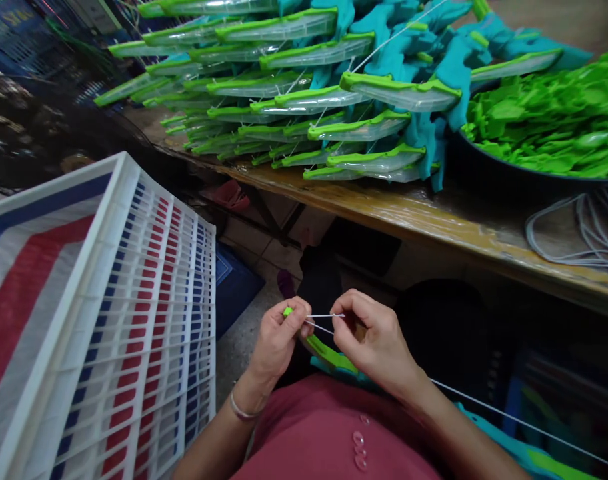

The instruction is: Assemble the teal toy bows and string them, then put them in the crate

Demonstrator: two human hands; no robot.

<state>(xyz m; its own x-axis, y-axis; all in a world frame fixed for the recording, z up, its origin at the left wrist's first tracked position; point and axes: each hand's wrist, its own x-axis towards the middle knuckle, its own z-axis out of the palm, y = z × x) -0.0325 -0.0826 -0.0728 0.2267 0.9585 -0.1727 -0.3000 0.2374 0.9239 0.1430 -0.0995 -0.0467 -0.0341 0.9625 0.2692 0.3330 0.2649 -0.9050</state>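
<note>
My left hand [279,337] is closed in a pinch on a small bright green plastic piece [287,311] held over my lap. My right hand [371,340] pinches a thin white string [324,315] that runs from the green piece to its fingers. A second strand of the string trails off to the lower right across my forearm. Under both hands lies a green-edged visor with teal fabric [329,357], resting on my lap. The hands are a few centimetres apart, below the edge of the wooden table [409,213].
A white slatted crate [149,300] lined with a red, white and blue striped bag stands at my left. On the table lies a big fanned stack of clear visors with green rims [294,100], a dark tub of green pieces [549,127], and loose white cords [584,233].
</note>
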